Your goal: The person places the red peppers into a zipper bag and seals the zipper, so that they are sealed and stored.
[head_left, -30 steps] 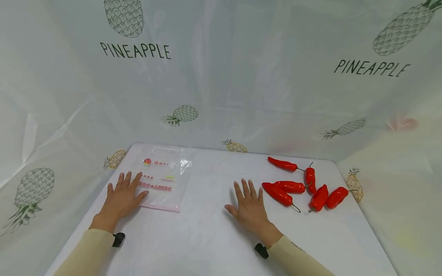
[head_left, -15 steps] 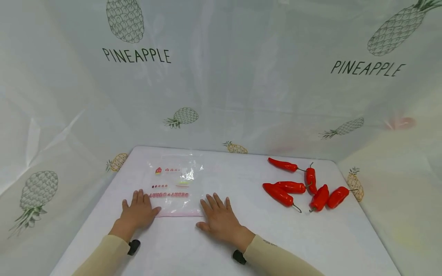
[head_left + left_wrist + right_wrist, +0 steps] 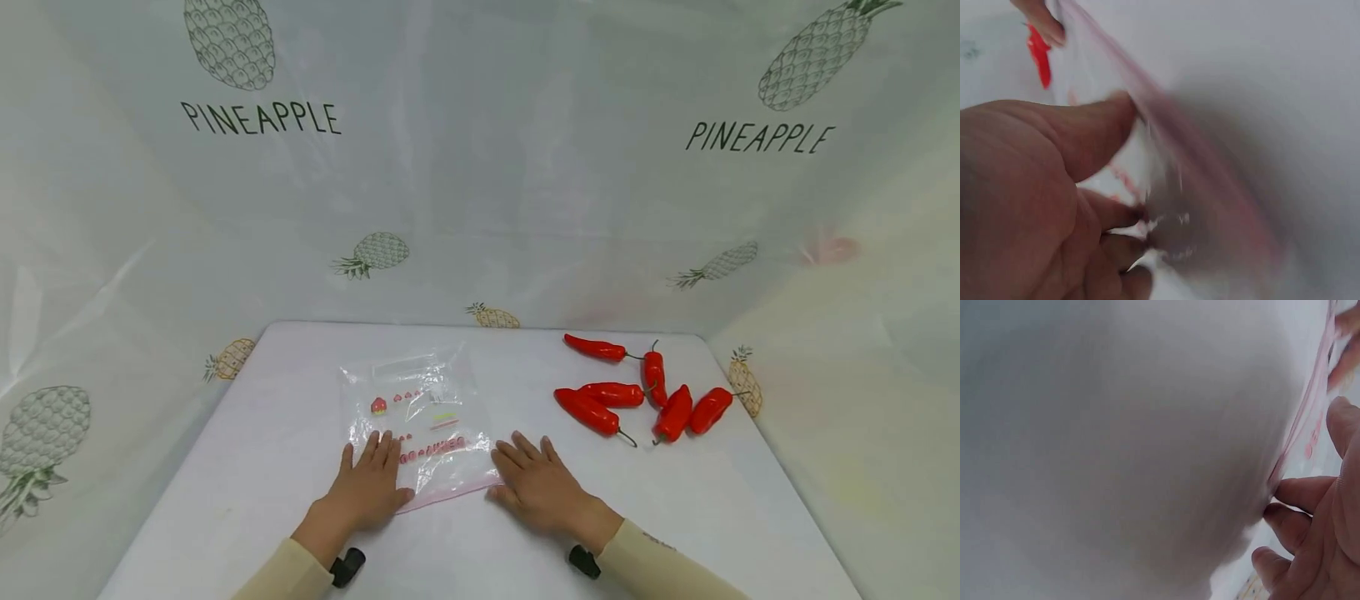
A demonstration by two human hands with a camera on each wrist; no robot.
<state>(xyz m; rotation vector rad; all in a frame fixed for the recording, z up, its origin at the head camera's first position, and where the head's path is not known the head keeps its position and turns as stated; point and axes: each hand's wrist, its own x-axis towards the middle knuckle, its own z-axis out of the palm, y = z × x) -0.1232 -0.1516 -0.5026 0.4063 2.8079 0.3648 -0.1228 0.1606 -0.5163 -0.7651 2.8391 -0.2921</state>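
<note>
A clear plastic zip bag [image 3: 461, 475] with red and pink print lies flat in the middle of the white table, its pink edge toward me. My left hand [image 3: 366, 490] rests on the bag's near left part, fingers straight. At its near right corner lies my right hand [image 3: 542, 493], with fingers spread over the edge. In the left wrist view, the thumb touches the bag's pink edge [image 3: 1200, 156] and the other fingers lie against the film. The right wrist view has the fingertips [image 3: 1285, 490] right at the pink edge.
Several red peppers [image 3: 588, 412] lie at the back right of the white table [image 3: 675, 517], beyond my right hand. A pale plastic sheet [image 3: 480, 167] printed with pineapples hangs behind and around the table.
The bag has slid from the back left toward the middle and nearer to me, turning slightly, with my left hand on it. My right hand moved left to its edge, then right again.
</note>
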